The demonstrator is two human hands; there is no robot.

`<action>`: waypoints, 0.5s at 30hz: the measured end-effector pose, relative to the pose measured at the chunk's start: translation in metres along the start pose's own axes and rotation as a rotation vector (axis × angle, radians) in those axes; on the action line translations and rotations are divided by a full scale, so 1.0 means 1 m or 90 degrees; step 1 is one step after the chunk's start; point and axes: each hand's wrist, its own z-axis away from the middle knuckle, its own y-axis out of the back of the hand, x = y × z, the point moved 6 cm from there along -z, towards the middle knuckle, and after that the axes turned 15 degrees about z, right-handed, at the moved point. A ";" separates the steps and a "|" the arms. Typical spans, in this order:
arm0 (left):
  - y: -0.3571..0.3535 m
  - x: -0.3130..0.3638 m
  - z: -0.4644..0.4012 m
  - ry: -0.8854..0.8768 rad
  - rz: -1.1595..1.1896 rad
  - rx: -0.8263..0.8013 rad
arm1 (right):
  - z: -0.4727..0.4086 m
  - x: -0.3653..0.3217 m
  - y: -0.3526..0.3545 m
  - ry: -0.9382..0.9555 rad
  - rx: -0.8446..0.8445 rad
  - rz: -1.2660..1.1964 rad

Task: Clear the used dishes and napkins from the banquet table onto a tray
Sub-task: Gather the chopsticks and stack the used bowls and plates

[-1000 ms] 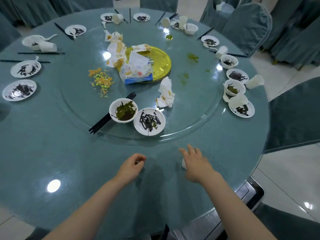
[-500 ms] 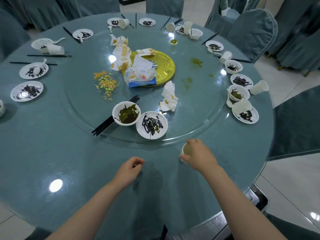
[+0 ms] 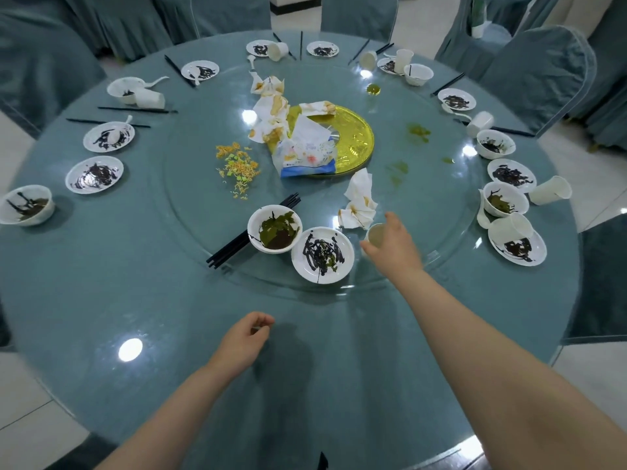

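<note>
Two bare forearms, no sleeves in view, left hand [image 3: 242, 340], right hand [image 3: 393, 247] (no rings or watch)

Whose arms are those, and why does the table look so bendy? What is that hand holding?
The arms belong to a person wearing a wide camera on their head, looking down, so you see what they see; that lens bends the round table. No robot here. The right hand grips a small paper cup above the glass turntable. The left hand hangs loosely curled over the table and seems to hold nothing. On the turntable sit a bowl with green leftovers, a sauce-smeared plate, black chopsticks, crumpled napkins and a gold platter. More dirty dishes ring the table's edge.
</note>
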 end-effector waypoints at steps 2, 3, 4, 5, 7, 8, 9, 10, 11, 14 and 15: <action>0.008 -0.003 0.002 0.002 0.006 0.014 | -0.005 -0.004 -0.004 0.011 -0.006 0.011; 0.011 -0.004 0.002 0.004 0.008 0.020 | -0.007 -0.006 -0.007 0.012 -0.010 0.020; 0.015 -0.006 0.003 0.003 0.006 0.027 | -0.008 -0.007 -0.008 0.013 -0.012 0.032; 0.017 -0.007 0.003 0.001 0.006 0.032 | -0.009 -0.008 -0.008 0.016 -0.008 0.045; 0.020 -0.007 0.007 0.000 0.010 0.032 | -0.009 -0.011 -0.006 0.029 0.008 0.070; 0.021 -0.007 0.009 0.001 0.010 0.032 | -0.009 -0.012 -0.005 0.036 0.017 0.080; 0.021 -0.007 0.011 0.000 0.012 0.032 | -0.008 -0.013 -0.005 0.043 0.025 0.090; 0.022 -0.007 0.014 -0.002 0.011 0.032 | -0.006 -0.014 -0.004 0.052 0.035 0.098; 0.021 -0.006 0.016 -0.005 0.014 0.031 | -0.003 -0.015 -0.004 0.059 0.043 0.100; 0.021 -0.002 0.026 -0.018 0.021 0.034 | 0.008 -0.020 -0.001 0.083 0.069 0.104; 0.021 0.001 0.030 -0.027 0.024 0.039 | 0.013 -0.024 0.000 0.098 0.076 0.105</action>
